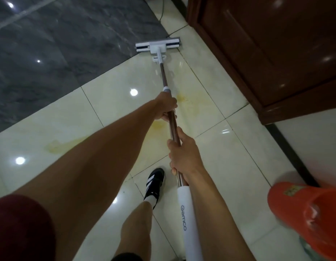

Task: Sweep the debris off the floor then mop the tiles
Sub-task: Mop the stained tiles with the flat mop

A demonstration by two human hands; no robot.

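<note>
Mopping step: both hands, left [166, 107] ahead of right [183, 153], gripping white flat mop's [158, 46] brown metal pole; head lying beside dark wooden cabinet [267, 53]. Next, probably dragging back over yellow stains [182, 98].

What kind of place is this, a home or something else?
Probably a room inside a home. The floor has glossy cream tiles beside dark stone slabs, and a wooden door stands at the right. An orange bucket sits nearby.
</note>
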